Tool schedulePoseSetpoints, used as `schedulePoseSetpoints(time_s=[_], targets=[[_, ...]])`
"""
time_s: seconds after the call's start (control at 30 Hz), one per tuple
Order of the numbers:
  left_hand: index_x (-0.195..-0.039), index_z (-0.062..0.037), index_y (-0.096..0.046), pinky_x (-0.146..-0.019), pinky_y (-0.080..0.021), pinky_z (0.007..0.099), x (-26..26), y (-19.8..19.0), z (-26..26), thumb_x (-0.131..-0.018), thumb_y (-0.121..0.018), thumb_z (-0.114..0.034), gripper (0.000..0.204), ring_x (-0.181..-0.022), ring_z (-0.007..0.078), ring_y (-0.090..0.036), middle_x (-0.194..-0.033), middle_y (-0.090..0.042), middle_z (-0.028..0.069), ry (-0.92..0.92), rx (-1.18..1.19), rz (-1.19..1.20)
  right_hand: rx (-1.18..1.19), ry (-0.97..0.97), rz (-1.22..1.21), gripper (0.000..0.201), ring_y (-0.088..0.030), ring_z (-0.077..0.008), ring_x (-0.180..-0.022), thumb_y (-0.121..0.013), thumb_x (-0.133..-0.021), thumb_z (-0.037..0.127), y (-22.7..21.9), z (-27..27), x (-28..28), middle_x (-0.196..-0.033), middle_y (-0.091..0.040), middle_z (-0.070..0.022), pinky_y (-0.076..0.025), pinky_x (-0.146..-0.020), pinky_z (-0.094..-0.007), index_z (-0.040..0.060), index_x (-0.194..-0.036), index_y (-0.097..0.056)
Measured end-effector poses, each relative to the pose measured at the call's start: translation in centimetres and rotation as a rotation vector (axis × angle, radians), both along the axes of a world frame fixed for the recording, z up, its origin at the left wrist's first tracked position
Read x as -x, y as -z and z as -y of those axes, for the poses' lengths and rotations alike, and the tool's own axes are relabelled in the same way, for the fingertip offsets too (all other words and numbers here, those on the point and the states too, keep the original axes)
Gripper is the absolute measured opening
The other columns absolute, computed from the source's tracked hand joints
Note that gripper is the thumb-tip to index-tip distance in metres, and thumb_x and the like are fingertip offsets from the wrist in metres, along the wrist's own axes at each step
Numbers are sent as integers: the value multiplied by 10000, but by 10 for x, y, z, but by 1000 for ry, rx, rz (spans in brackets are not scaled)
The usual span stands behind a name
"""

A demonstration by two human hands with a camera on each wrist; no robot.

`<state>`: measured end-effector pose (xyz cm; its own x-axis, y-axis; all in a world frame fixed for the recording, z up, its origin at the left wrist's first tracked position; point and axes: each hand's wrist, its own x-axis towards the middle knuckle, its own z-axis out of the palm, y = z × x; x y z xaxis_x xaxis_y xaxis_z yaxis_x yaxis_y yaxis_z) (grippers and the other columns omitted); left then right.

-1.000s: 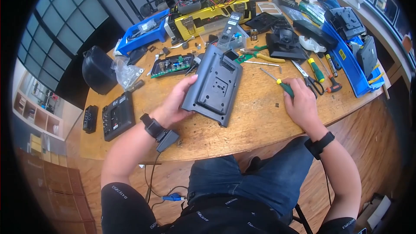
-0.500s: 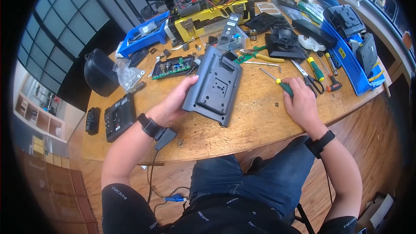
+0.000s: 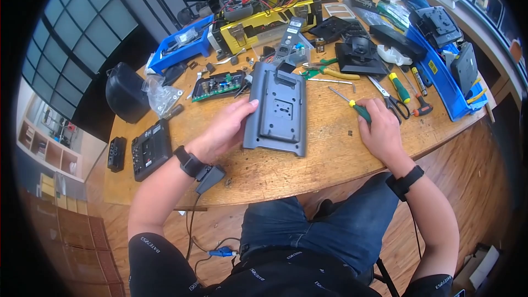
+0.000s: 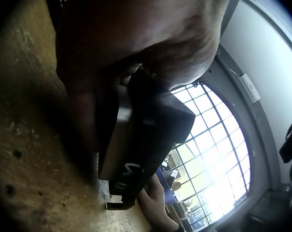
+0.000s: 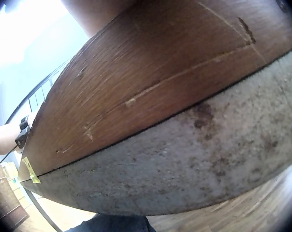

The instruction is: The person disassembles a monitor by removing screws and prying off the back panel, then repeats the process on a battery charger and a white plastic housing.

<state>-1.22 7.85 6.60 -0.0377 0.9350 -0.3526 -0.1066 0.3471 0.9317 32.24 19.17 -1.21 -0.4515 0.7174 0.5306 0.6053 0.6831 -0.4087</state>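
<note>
My left hand grips the left side of a dark grey plastic housing, thumb on its face and the other fingers hidden behind. The face bears a recessed square with small holes and stands tilted above the table. In the left wrist view the housing appears edge-on below the hand. At the right, my right hand rests on the table and holds a screwdriver by its green and yellow handle, the shaft pointing away to the left. The right wrist view shows mainly the table's edge.
Scissors and another screwdriver lie right of the right hand. Beyond the housing are pliers and a green circuit board. A black device lies at the left, a blue bin at the right, a yellow toolbox behind.
The left hand has turned the housing, so its face is squarer to the head camera and its lower end has swung right. The right hand and screwdriver have stayed put.
</note>
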Motion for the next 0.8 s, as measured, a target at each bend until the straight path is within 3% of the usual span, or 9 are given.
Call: schedulePoseSetpoints(time_s=[0.03,0.13,0.3,0.5,0.7,0.77,0.8], targets=[[-1553,-59,-447,-1075,-558,464,0,7,-1,-1126,-503,-304,496,-1308,241,-637,-1459,-605,135,18,-2,76,3,2,0,275,-679,-381,-928,-679,-910,71,0,0,0,-1025,-639,-152,-543,-812,-470,82,-1184,-654],[-1558,-66,-442,-1087,-548,469,-6,18,-3,-1126,-506,-309,500,-1313,243,-631,-1465,-600,130,55,-11,188,10,5,11,278,-677,-381,-937,-677,-911,72,-2,1,1,-1036,-641,-150,-542,-820,-467,80,-1188,-653],[-1559,-31,-407,-1105,-534,430,-12,37,-13,-1141,-492,-296,502,-1317,221,-626,-1456,-607,115,51,-20,283,11,-5,10,282,-672,-386,-940,-674,-912,67,-2,1,1,-1045,-641,-155,-541,-821,-467,74,-1193,-650],[-1525,15,-449,-1145,-486,395,5,46,-23,-1136,-519,-289,498,-1317,210,-619,-1472,-601,121,271,4,322,-5,-3,12,285,-669,-388,-941,-677,-910,62,-2,1,1,-1055,-641,-158,-541,-815,-465,65,-1193,-646],[-1446,15,-547,-1125,-486,374,21,37,-23,-1062,-643,-153,430,-1290,191,-630,-1401,-660,104,387,63,136,-25,-8,6,283,-669,-389,-948,-681,-907,58,-1,0,2,-1061,-645,-158,-540,-817,-460,60,-1187,-639],[-1382,-2,-606,-1067,-516,330,17,30,-23,-995,-722,-95,415,-1197,149,-665,-1305,-707,70,399,21,-112,-25,-10,8,282,-669,-390,-949,-682,-905,57,-2,0,2,-1059,-646,-157,-539,-817,-460,58,-1183,-638],[-1382,-2,-606,-1067,-516,330,17,30,-24,-995,-722,-95,415,-1197,149,-665,-1305,-707,70,397,19,-108,-27,-11,7,280,-669,-391,-951,-683,-905,54,-1,0,2,-1055,-647,-157,-539,-815,-460,58,-1181,-637]])
